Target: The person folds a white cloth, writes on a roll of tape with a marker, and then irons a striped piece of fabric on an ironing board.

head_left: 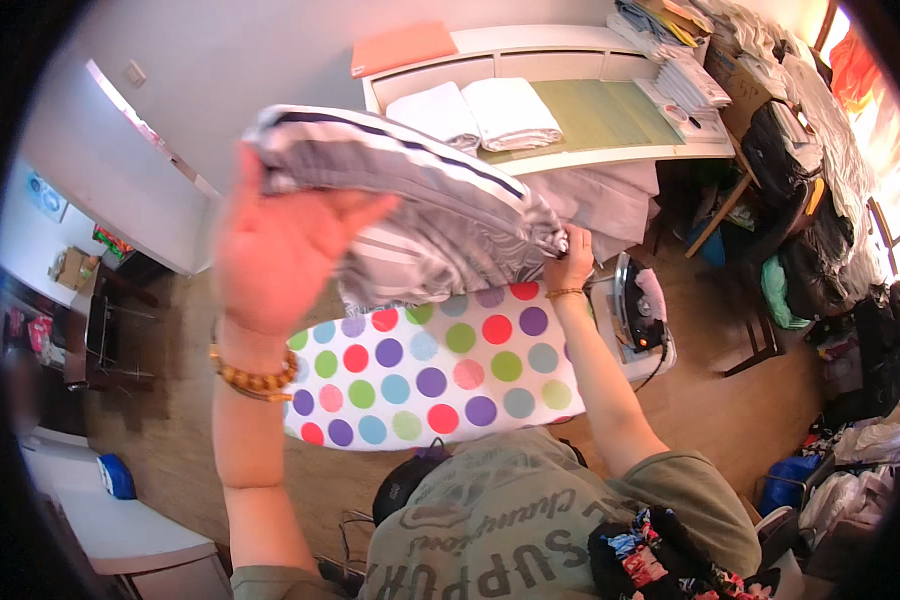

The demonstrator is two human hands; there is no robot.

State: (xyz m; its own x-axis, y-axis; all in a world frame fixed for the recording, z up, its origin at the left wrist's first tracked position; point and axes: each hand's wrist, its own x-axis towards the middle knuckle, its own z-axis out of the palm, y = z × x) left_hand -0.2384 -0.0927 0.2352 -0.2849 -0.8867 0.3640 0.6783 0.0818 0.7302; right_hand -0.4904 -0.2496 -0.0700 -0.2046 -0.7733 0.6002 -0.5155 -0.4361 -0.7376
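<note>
A striped cloth (410,190) in grey, white and navy is stretched between my two hands above the ironing board (425,385), whose white cover has coloured dots. Its left end is raised high at my left hand (285,245), which is blurred, palm showing. Some of its fingers are hidden by the fabric, and one digit stretches rightward under the upper edge. At the cloth's lower right end my right hand (570,262) has its fingers closed on a bunched corner. The lower folds hang over the board's far edge. An iron (635,305) stands just right of my right hand.
Beyond the board, a white desk (610,153) carries two folded white textiles (513,113) and an orange-pink flat item (402,48). Bags and heaped fabric (820,180) crowd the right side. A white cabinet (140,530) stands at the lower left.
</note>
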